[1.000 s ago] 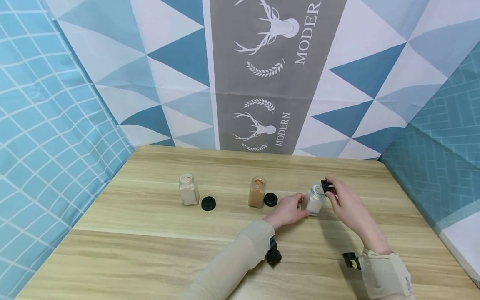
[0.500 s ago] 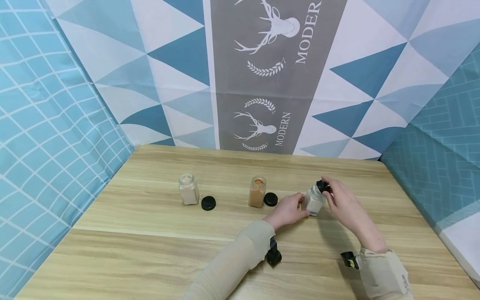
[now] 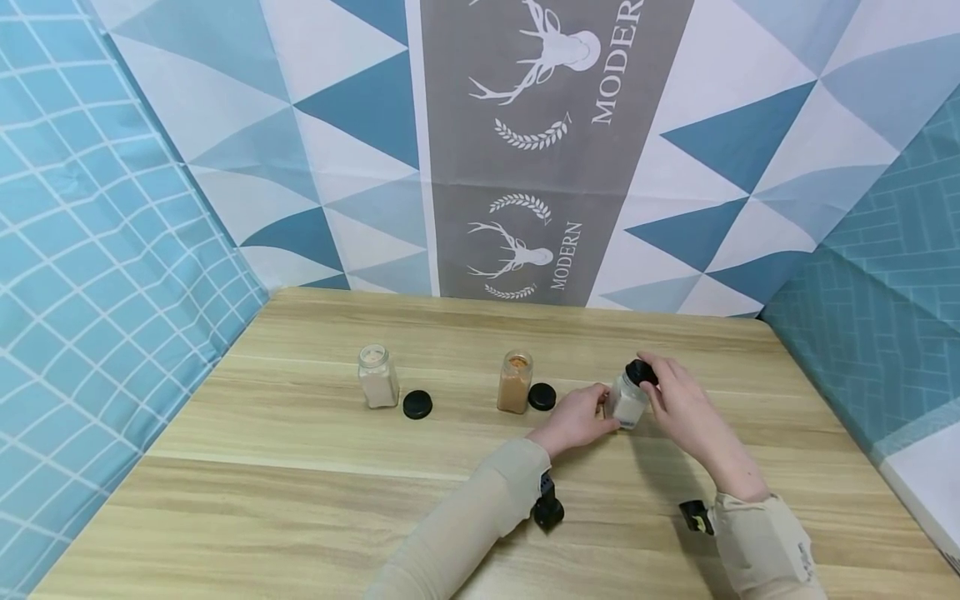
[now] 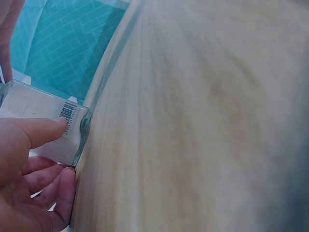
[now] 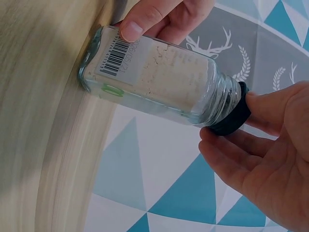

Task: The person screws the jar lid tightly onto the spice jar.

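Note:
At the right of the table in the head view stands a glass spice jar (image 3: 625,407) with pale contents. My left hand (image 3: 576,421) grips its lower part, thumb beside the barcode label in the left wrist view. Between thumb and fingers, my right hand (image 3: 681,410) pinches a black screw lid (image 5: 235,113) at the jar's mouth. In the right wrist view the lid sits over the threads, slightly askew, with some thread showing below it. Whether it has caught the thread, I cannot tell.
An uncapped jar of orange-brown seasoning (image 3: 513,388) stands left of my left hand, a black lid (image 3: 542,397) beside it. Farther left are an uncapped jar of pale powder (image 3: 379,385) and its neighbouring black lid (image 3: 417,404). Patterned cloth (image 3: 510,167) hangs behind the wooden table (image 3: 300,500).
My right hand has brought the lid left, from beside the jar's open mouth to on top of it. My left hand has kept its grip on the jar.

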`<state>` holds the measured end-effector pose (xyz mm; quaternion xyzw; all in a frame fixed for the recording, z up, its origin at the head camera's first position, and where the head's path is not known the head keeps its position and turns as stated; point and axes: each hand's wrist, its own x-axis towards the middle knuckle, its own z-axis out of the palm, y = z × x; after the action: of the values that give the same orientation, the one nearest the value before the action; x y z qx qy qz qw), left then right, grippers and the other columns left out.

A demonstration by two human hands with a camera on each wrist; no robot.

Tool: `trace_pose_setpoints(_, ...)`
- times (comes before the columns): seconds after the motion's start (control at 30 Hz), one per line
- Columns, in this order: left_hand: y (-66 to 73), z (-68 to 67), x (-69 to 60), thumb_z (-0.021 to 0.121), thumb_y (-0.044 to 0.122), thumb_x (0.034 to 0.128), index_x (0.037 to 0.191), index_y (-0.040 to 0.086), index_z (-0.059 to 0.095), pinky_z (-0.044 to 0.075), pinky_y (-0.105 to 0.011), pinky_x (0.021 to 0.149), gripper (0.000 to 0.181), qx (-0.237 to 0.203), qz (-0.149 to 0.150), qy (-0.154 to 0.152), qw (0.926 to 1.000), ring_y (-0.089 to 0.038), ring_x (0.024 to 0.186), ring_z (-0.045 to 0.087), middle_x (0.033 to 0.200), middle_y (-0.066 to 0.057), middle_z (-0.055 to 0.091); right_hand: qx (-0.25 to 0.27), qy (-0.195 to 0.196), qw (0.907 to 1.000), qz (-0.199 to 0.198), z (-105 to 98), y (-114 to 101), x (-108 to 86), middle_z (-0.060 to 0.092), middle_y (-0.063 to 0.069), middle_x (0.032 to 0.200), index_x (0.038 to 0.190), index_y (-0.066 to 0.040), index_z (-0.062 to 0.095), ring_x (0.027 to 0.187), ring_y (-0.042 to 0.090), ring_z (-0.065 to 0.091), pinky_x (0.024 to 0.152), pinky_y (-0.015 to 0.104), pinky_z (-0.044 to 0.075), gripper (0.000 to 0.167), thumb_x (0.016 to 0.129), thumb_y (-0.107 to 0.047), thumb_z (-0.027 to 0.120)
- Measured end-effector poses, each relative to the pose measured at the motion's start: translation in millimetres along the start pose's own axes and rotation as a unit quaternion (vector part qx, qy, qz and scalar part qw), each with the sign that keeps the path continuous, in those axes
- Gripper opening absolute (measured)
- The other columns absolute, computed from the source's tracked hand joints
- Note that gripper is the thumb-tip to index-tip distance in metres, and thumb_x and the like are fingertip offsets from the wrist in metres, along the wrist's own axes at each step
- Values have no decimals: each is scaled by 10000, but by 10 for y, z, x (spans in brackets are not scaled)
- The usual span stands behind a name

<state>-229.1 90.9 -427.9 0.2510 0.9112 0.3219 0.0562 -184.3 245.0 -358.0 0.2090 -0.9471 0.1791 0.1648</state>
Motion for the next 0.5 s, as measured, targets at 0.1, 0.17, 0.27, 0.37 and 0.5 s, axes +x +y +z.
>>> trace_pose_setpoints(0.1,-3,3,8,646,324,834,1229,113,510,454,-183,790,468,18,3,8,10000,-68,964,570,1092,4,619,-37,66,9999,-83,9,12,3,514,285,1109,1269,93,408,1018,412,517,797,514,461,395,904,-21,508)
trace_pose_setpoints(0.17,-4,7,12,647,324,833,1232,115,509,454,-183,795,471,25,-6,19,10000,-69,970,571,1096,4,620,-62,103,9998,-127,15,19,3,517,279,1102,1258,89,420,1010,406,521,792,511,464,388,898,-17,517)
trace_pose_setpoints(0.27,-5,11,18,647,325,832,1235,116,507,453,-183,801,475,44,-9,33,10000,-71,978,572,1101,4,621,-92,136,9997,-156,21,22,1,519,270,1098,1243,82,438,1006,397,523,791,510,466,373,892,-11,524)
trace_pose_setpoints(0.37,-7,13,22,650,324,830,1227,116,512,453,-182,796,469,62,-1,49,10000,-70,973,573,1095,4,623,-88,106,9998,-132,17,15,-2,516,264,1108,1222,73,459,1014,396,517,798,516,461,347,890,-6,525)
trace_pose_setpoints(0.5,-8,14,18,654,323,828,1219,116,517,454,-180,785,463,79,10,45,10000,-66,961,573,1087,6,623,-99,84,9998,-137,17,11,-3,516,255,1113,1190,64,489,1022,392,511,804,517,458,315,885,-2,535)
